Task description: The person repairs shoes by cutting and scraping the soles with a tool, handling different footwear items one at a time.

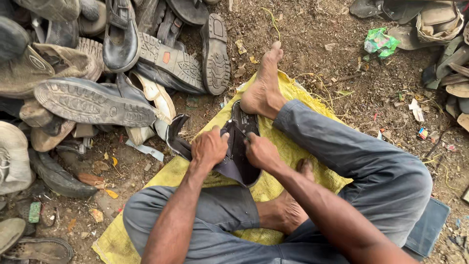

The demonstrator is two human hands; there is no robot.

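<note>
While both hands work at mid-sack | left hand (209, 146) curled tight on dark shoe upper (236, 155) | right hand (261, 151) closed gripping its other side | bare foot (264, 85) pins the shoe's far end on yellow sack (288, 88) | pile of worn boots (122, 58) beside sack's left edge

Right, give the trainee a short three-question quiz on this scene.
1. True or false: both hands, left hand and right hand, grip the dark shoe.
2. What pins the shoe's far end: A) a stone B) the bare foot C) a boot?
3. What colour is the sack under the shoe?

Key: 1 true; 2 B; 3 yellow.
</note>
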